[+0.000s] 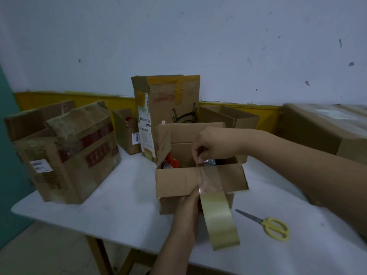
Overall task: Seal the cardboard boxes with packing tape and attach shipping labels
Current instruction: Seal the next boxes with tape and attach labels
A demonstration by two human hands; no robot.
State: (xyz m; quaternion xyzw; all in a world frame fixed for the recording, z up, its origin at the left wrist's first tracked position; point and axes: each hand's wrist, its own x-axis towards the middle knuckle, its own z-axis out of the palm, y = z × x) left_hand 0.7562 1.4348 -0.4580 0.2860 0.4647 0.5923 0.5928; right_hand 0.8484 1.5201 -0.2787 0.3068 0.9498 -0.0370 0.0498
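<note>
A small cardboard box [178, 181] sits in the middle of the white table [119, 205] with its flaps partly open and red items inside. A strip of clear tape [208, 175] runs over the near flap. My right hand [210, 143] pinches the strip's far end above the box opening. My left hand [188, 203] grips the tape roll [218, 219] against the box's front face, and part of that hand is hidden behind the roll.
Yellow-handled scissors [266, 224] lie to the right of the box. A taped box with a label [67, 155] stands at the left, a tall box [166, 112] and smaller open boxes [230, 116] behind, and a large box [325, 128] at the right.
</note>
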